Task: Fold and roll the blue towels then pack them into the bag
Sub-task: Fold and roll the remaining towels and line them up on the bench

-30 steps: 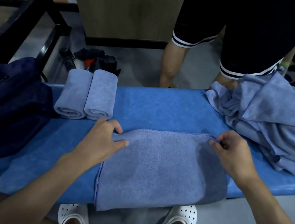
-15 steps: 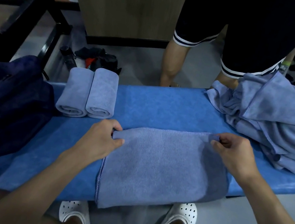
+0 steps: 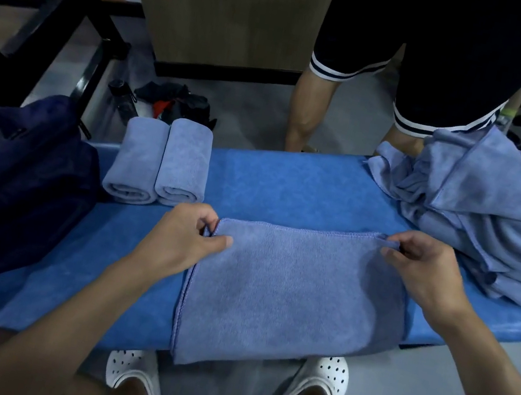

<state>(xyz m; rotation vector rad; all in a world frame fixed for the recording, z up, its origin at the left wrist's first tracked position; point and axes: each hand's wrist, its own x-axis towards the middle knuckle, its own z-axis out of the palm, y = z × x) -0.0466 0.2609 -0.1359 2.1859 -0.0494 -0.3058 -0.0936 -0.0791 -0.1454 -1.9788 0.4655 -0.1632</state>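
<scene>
Fingers of the left hand and right hand are pinching the far corners of the folded blue towel, which is lying across the blue bench. Two rolled towels are sitting beside the dark bag.

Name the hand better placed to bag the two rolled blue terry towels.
Likely left: the left hand is beside the two rolled blue terry towels, with the dark navy bag beyond; the right hand is farther away.

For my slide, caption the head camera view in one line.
Left hand and right hand pinch the far corners of a blue towel on the bench, two rolled towels nearby.
</scene>
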